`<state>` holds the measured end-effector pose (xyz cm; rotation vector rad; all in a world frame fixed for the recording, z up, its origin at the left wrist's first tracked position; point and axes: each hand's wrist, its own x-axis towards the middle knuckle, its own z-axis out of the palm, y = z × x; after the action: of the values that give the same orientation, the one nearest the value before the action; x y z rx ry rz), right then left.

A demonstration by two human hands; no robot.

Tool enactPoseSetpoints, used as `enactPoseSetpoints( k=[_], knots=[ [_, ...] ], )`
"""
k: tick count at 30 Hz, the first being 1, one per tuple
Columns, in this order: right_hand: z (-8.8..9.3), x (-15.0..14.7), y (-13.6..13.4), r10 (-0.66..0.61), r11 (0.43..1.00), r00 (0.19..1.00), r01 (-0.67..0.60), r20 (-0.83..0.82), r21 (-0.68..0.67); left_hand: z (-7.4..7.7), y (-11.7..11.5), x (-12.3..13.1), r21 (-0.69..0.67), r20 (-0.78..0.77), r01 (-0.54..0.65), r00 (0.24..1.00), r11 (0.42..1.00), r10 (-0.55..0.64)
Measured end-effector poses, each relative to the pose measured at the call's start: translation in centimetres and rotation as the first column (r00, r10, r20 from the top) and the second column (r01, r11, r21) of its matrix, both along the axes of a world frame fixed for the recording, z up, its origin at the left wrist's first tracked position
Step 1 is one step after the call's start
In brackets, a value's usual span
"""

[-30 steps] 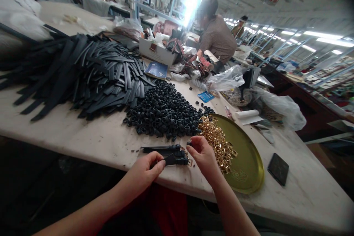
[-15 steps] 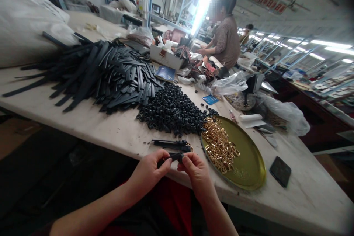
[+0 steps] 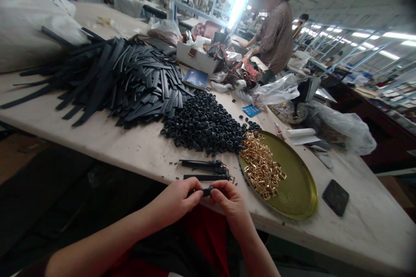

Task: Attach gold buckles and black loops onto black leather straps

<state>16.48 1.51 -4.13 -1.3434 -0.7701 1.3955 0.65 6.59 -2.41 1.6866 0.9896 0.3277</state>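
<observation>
Both my hands hold one short black strap (image 3: 206,191) at the table's front edge. My left hand (image 3: 179,199) pinches it from the left, thumb against fingers. My right hand (image 3: 229,203) grips its right end, where a small dark loop seems to sit; the fingers partly hide it. Just beyond lie black straps with gold buckles (image 3: 208,177) at their right ends. Behind them spreads a heap of small black loops (image 3: 203,127). Gold buckles (image 3: 261,164) are piled on the left of a round gold-coloured tray (image 3: 300,190), right of my hands.
A large pile of long black strips (image 3: 126,80) covers the left of the table (image 3: 123,143). A dark phone (image 3: 336,197) lies right of the tray. Farther back are a carton (image 3: 195,58), clear plastic bags (image 3: 279,91) and a person (image 3: 276,30) standing.
The strap in my hands has come slightly nearer to me, away from the buckled straps, which now show more fully. My view has shifted a little, and the person behind has changed posture.
</observation>
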Motion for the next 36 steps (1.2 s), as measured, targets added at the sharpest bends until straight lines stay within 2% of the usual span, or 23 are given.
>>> enactPoseSetpoints(
  k=[4, 8, 12, 15, 19, 25, 28, 30, 32, 34, 36],
  knots=[
    [-0.5, -0.5, 0.4, 0.022, 0.999, 0.996, -0.026, -0.092, -0.045, 0.0, -0.2, 0.3, -0.07, 0.057, -0.03, 0.998, 0.997, 0.034],
    [-0.8, -0.8, 0.5, -0.044, 0.997, 0.995, 0.039, -0.09, -0.063, 0.3, 0.0, 0.2, -0.132, 0.127, 0.016, 0.992, 0.991, 0.001],
    [-0.7, -0.8, 0.2, 0.036, 0.999, 0.997, -0.037, -0.068, -0.013, 0.3, 0.4, 0.1, -0.183, 0.107, 0.006, 0.994, 0.983, 0.014],
    [-0.7, -0.7, -0.2, 0.043, 0.999, 0.978, -0.041, -0.203, 0.016, 0.1, 0.5, 0.1, -0.207, 0.087, -0.015, 0.996, 0.978, 0.033],
    [-0.8, -0.8, -0.6, 0.014, 0.995, 0.935, -0.048, -0.354, -0.088, 0.0, 0.4, -0.1, -0.145, -0.017, -0.047, 0.999, 0.988, 0.045],
    [-1.3, -1.6, -1.5, 0.125, 0.963, 0.857, -0.226, -0.5, -0.145, 0.3, -0.1, -0.4, 0.012, -0.259, 0.004, 0.966, 1.0, 0.0],
    [-1.6, -1.8, -2.0, 0.096, 0.971, 0.849, -0.194, -0.52, -0.137, 0.4, -0.4, -0.5, 0.047, -0.284, 0.024, 0.959, 0.999, -0.01],
    [-1.6, -1.9, -2.3, 0.081, 0.986, 0.868, -0.141, -0.489, -0.086, 0.4, -0.7, -0.5, -0.02, -0.214, 0.039, 0.976, 0.999, -0.042],
    [-1.6, -1.8, -2.4, 0.049, 0.997, 0.924, -0.067, -0.38, -0.033, 0.4, -1.0, -0.7, -0.152, -0.084, 0.054, 0.994, 0.987, -0.068],
    [-1.5, -1.7, -2.4, -0.022, 1.0, 0.986, 0.022, -0.167, -0.002, 0.4, -1.2, -0.8, -0.282, 0.046, 0.049, 0.998, 0.958, -0.038],
    [-1.3, -1.4, -2.5, -0.12, 0.992, 0.988, 0.116, 0.102, 0.039, 0.4, -1.5, -0.9, -0.361, 0.143, 0.04, 0.99, 0.932, 0.013]
  ],
)
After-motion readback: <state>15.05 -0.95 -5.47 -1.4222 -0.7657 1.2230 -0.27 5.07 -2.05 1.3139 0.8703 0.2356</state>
